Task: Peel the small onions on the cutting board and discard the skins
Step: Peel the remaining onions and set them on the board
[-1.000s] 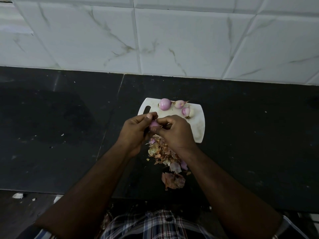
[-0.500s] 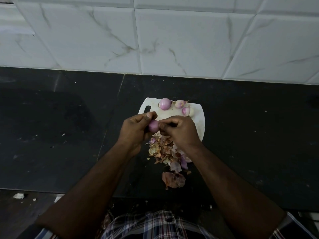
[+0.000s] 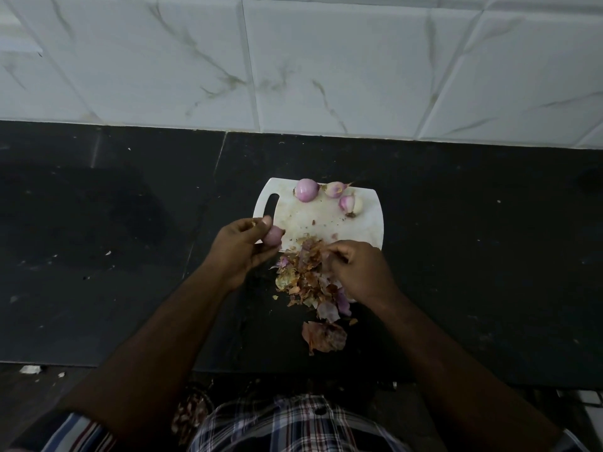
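My left hand pinches 1 onion; right hand pinches skins, which I fear could spill off the worktop's near edge.

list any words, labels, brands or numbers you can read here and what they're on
None: no readable text anywhere.
The white cutting board, wall tiles, black counter and plaid shirt bear no print, and neither do the onion skins.

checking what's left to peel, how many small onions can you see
4: three on the far part of the cutting board, at and; one held in the left hand at. More could hide under the skins.
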### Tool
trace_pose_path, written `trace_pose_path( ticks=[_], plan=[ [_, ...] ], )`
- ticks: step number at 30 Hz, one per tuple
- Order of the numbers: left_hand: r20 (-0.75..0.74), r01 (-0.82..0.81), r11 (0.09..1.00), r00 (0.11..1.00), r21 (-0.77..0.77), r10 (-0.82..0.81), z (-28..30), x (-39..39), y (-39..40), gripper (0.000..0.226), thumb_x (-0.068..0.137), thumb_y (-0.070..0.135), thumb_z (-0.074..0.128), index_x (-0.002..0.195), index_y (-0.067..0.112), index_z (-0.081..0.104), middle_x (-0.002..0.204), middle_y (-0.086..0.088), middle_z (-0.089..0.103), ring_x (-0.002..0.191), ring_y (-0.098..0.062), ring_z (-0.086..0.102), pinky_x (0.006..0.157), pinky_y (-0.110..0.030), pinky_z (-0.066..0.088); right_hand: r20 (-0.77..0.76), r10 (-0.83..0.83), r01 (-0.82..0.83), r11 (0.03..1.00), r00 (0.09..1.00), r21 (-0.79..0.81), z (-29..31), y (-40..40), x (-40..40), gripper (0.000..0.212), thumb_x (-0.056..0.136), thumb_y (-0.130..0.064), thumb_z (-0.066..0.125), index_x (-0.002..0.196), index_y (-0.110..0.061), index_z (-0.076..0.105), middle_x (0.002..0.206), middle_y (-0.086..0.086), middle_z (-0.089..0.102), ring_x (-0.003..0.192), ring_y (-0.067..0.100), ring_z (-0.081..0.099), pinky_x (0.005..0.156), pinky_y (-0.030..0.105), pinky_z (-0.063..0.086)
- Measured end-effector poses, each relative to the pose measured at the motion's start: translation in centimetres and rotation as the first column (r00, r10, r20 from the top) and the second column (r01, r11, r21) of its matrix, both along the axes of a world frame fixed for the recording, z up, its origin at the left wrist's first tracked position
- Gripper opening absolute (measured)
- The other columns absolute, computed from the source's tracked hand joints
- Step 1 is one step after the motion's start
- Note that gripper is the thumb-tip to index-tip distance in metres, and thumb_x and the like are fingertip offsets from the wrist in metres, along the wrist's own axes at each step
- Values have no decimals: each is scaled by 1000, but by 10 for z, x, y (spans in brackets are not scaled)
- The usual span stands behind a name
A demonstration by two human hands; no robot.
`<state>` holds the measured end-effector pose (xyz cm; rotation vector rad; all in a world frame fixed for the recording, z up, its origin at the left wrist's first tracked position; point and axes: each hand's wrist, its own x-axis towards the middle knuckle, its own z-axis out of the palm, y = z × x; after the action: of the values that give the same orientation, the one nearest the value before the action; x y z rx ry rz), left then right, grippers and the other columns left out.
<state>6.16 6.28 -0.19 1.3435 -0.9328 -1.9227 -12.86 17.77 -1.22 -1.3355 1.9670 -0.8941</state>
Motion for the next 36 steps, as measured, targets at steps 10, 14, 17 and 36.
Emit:
trace_pose_path(
  ticks=[10, 14, 17, 36],
  plan=[
    [244, 81, 994, 968, -68, -62, -14, -36, -54, 24, 99, 36, 62, 112, 15, 64, 118, -13, 68, 90, -18, 65, 67, -26, 58, -239, 154, -134, 986, 959, 97, -18, -54, -47, 42, 98, -30, 59, 137, -14, 57, 140, 4, 59, 131, 19, 52, 107, 29, 37],
    [455, 307, 943, 863, -129, -219, -16, -54, -78, 40, 84, 20, 81, 119, 14, 61, 113, -10, 62, 88, -18, 64, 64, -26, 57, -327, 264, -247, 965, 908, 92, -33, -79, -52, 38, 99, -23, 53, 136, -13, 58, 138, 5, 61, 129, 21, 54, 108, 35, 41],
    [577, 422, 879, 784, -222, -231, -16, -66, -93, 31, 87, 22, 76, 114, 19, 62, 109, -9, 63, 89, -23, 63, 76, -42, 60, -417, -6, -45, 993, 909, -112, -37, -93, -69, 30, 94, -20, 56, 122, -15, 66, 121, 5, 67, 113, 24, 59, 95, 38, 48],
    [592, 651, 724, 683, -228, -428, -23, -126, -140, 36, 94, 42, 64, 129, 35, 60, 108, -2, 65, 89, -19, 68, 62, -33, 60, 197, -16, 16, 1000, 980, -1, -26, -164, -103, 43, 90, -23, 72, 131, -20, 60, 120, -3, 67, 104, 10, 65, 74, 23, 58]
  ],
)
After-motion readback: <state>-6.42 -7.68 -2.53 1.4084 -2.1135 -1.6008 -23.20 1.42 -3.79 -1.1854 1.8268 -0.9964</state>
